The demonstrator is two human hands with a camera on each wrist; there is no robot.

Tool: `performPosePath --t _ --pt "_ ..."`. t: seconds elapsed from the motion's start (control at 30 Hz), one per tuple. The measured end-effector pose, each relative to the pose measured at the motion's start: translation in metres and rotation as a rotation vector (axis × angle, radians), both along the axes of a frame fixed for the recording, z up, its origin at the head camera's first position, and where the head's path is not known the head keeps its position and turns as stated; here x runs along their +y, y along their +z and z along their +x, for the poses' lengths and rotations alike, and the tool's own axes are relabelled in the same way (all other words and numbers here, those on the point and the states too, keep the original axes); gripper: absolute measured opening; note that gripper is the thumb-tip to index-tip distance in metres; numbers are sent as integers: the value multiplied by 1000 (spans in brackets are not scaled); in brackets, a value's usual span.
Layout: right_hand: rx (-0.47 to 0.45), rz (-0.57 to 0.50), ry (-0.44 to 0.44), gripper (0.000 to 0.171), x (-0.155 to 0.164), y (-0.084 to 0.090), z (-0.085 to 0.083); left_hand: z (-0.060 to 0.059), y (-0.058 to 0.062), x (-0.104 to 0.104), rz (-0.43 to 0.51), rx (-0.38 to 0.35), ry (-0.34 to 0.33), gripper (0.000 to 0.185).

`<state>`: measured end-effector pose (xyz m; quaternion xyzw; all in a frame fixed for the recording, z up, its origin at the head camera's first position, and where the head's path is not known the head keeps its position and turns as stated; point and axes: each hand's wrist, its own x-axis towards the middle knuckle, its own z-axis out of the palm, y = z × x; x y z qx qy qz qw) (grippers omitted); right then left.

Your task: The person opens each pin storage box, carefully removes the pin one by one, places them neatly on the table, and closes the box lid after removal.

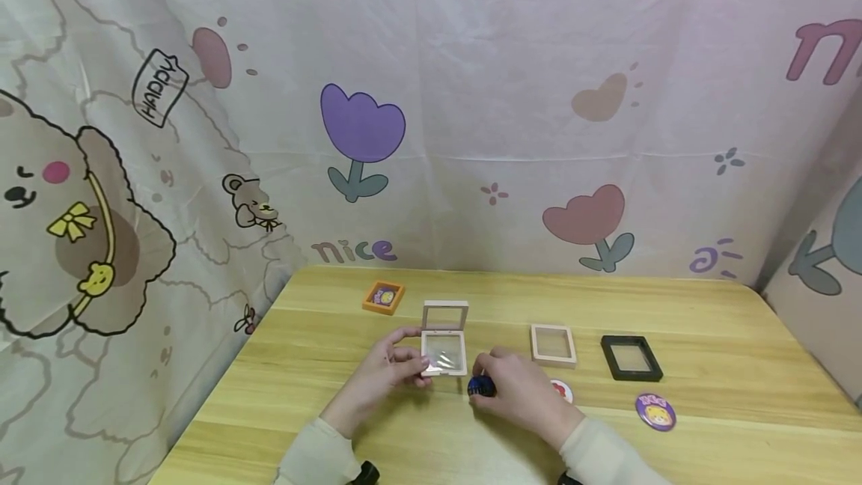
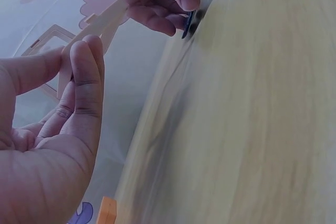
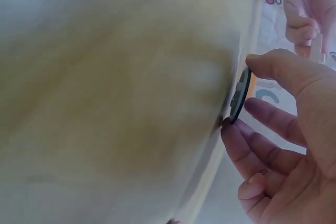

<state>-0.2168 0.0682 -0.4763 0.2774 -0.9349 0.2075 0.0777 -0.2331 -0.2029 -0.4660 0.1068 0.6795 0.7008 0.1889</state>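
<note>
My left hand (image 1: pixel 385 373) holds a pale pink display frame (image 1: pixel 443 374) by its left side, thumb in front and fingers behind. The frame is hinged open, its lid standing up, with clear film in both halves. Just to its right, my right hand (image 1: pixel 515 393) pinches a dark blue round badge (image 1: pixel 481 386) between thumb and fingertips. In the right wrist view the badge (image 3: pixel 241 95) is seen edge-on, close to the tabletop. The left wrist view shows the pink frame (image 2: pixel 100 27) from the side, raised off the table.
An orange frame (image 1: pixel 383 297) with a badge inside lies at the back left. Right of my hands lie another pale pink frame (image 1: pixel 572 360), a black frame (image 1: pixel 631 358) and a purple bear badge (image 1: pixel 655 412). A white-and-red badge (image 1: pixel 562 390) is partly hidden behind my right hand.
</note>
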Motion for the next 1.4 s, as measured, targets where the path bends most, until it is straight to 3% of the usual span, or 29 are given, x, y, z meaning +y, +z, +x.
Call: performPosePath --t 0.37,0.7,0.93,1.17,1.4 --pt "5 51 42 31 -5 6 1 -1 0 1 -8 8 -4 64" --pt "67 99 49 36 -8 5 -1 -1 1 2 -8 3 -11 64" --pt "49 109 41 42 -7 7 2 0 0 3 -5 3 -15 62" --pt "6 19 30 34 2 14 2 2 -1 5 4 2 -17 60" --pt "-168 -177 -9 27 13 31 1 4 -1 8 9 9 -30 62"
